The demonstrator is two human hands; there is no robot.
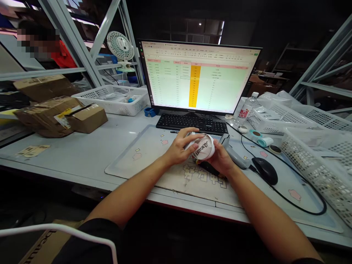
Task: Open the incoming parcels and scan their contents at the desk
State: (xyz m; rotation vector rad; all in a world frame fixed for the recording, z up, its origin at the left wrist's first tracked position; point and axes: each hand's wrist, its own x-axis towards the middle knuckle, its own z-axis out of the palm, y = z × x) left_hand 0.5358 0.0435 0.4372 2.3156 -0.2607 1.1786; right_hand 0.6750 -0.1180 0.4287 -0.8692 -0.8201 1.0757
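In front of the keyboard, both my hands are closed round a white, round, roll-like item [205,147] with black "beauty" lettering on its face. My left hand [180,146] grips it from the left, fingers over its upper edge. My right hand [221,157] holds its right and lower side; some of those fingers are hidden behind it. Just right of my right hand lies a grey handheld scanner [238,156]. A dark flat object [210,169] is partly covered below my hands, on the printed desk mat [156,176].
The monitor [198,79] shows a spreadsheet behind the keyboard [189,124]. A black mouse [264,170] and looping cable lie right, beside white baskets [316,165] and a bottle [246,106]. Cartons [52,115] and a fan [120,46] stand left. Behind the frame is another person [64,55].
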